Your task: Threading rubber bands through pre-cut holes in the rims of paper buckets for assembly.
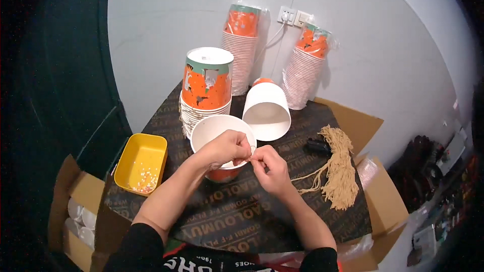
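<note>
My left hand [229, 148] reaches across a white-lined paper bucket [214, 127] that stands mouth up, orange on its outside. Its fingers are pinched together at the bucket's right rim. My right hand [272, 168] meets it there, thumb and forefinger closed. Between the fingertips a thin pale string shows in part; the rest is hidden. To the right lies a bundle of tan strings [340, 171], a few strands trailing toward my right forearm. Behind the bucket stands an upside-down stack of orange and green paper buckets [206, 83], with string hanging along its rims.
A bucket [267, 113] lies on its side, mouth toward me. Two plastic-wrapped bucket stacks [239, 50] [305, 68] lean by the wall. A yellow tray [133, 158] holds small white and pink bits. A black object [318, 146] touches the strings. Cardboard boxes [385, 191] flank the dark-covered table.
</note>
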A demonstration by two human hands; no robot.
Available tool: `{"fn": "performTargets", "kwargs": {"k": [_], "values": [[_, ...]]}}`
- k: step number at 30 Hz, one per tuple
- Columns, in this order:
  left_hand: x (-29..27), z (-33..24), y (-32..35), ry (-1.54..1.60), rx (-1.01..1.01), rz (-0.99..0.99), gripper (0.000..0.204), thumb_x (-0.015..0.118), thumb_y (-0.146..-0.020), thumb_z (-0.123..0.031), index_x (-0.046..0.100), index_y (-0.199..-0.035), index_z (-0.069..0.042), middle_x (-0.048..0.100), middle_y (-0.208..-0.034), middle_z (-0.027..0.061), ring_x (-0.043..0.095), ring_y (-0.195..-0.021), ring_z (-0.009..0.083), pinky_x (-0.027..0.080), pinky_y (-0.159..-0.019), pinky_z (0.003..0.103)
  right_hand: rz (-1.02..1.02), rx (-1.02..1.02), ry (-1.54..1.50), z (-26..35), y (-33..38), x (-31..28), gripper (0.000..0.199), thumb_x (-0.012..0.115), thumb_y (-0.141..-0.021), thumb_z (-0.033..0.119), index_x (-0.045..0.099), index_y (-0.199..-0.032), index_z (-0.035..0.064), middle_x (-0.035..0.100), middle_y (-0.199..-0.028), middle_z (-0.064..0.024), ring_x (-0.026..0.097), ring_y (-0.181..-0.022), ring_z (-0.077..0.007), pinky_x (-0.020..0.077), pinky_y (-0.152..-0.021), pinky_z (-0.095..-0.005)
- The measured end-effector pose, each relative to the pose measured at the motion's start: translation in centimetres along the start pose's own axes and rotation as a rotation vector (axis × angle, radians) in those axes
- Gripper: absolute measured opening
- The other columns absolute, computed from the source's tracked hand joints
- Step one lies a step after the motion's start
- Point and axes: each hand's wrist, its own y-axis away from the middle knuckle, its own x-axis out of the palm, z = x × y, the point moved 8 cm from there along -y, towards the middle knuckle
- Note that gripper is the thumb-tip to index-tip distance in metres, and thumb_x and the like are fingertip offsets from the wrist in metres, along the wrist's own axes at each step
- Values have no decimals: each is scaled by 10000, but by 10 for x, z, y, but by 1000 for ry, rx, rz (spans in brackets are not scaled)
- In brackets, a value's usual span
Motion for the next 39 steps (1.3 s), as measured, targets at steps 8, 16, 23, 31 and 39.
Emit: {"fn": "performTargets", "kwargs": {"k": [8,16,23,31,39], "values": [[9,-2,2,-137,44,86,97,665,-786,8,571,-784,-14,591,-719,28,537,-656,94,441,-612,227,-59,-20,45,-9,4,-3,195,560,-844,-76,583,-1035,-40,599,-1037,-185,627,-911,-324,511,-786,-363],[6,-25,10,-562,202,-108,82,630,-797,-6,548,-796,4,601,-698,114,597,-651,213,478,-611,324,-43,27,8,-16,6,1,242,529,-862,-73,561,-1101,-46,568,-1097,-196,605,-971,-351,500,-839,-377],[19,-36,17,-760,430,-227,83,624,-800,-10,554,-832,19,622,-817,218,636,-767,385,504,-665,422,-40,55,25,-21,8,1,285,518,-870,-62,539,-1154,-43,548,-1110,-198,591,-974,-355,491,-840,-374],[21,-36,24,-1051,526,-373,137,672,-794,-20,562,-873,3,632,-796,196,640,-743,392,501,-631,447,-53,89,-17,-19,7,-1,343,508,-871,-61,539,-1212,-45,540,-1117,-197,584,-985,-339,483,-851,-365],[22,-35,18,-963,584,-266,137,670,-828,-39,553,-893,-8,652,-780,184,658,-712,368,512,-606,420,-40,140,-55,-32,9,-3,298,475,-892,-23,557,-1178,-31,466,-1190,-178,498,-1118,-311,410,-979,-356]]}}
